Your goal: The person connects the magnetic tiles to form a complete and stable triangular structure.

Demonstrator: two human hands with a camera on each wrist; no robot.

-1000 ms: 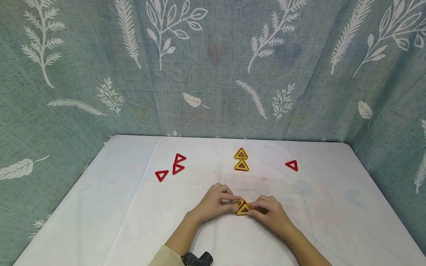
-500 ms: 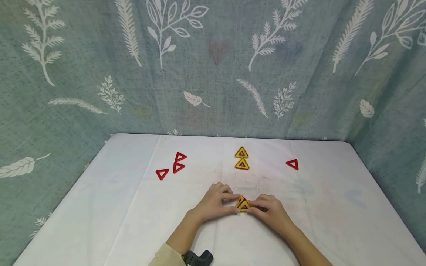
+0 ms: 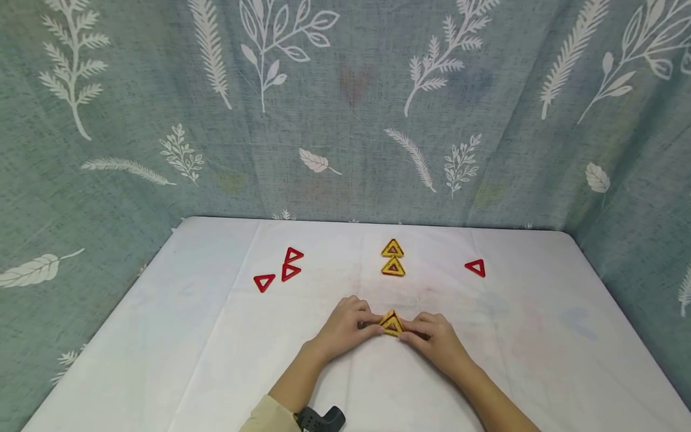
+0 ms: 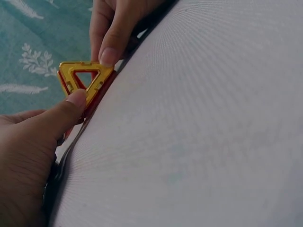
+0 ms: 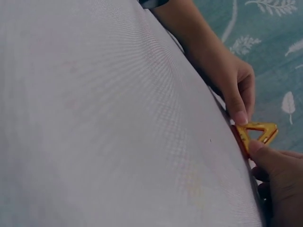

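Note:
Both hands hold a small pyramid of triangular magnetic tiles (image 3: 391,324), yellow with red showing behind, low over the white table. My left hand (image 3: 348,327) pinches its left side between thumb and fingers. On the right side, my right hand (image 3: 436,342) pinches it the same way. A yellow triangular face (image 4: 90,66) shows in the left wrist view, with a thumb at each of two corners. In the right wrist view the yellow tile (image 5: 271,127) shows its open centre between the two thumbs. The fingers behind the pyramid are partly hidden.
Two yellow triangle pieces (image 3: 393,267) stand in line behind the hands. Several red triangle tiles (image 3: 291,272) lie at the back left, and one red triangle tile (image 3: 477,268) lies at the back right. A patterned curtain (image 3: 345,120) hangs behind the table (image 3: 162,336).
Both hands have shifted slightly away from the body with the pyramid, which has turned a little between the fingers. The other tiles stay where they lay.

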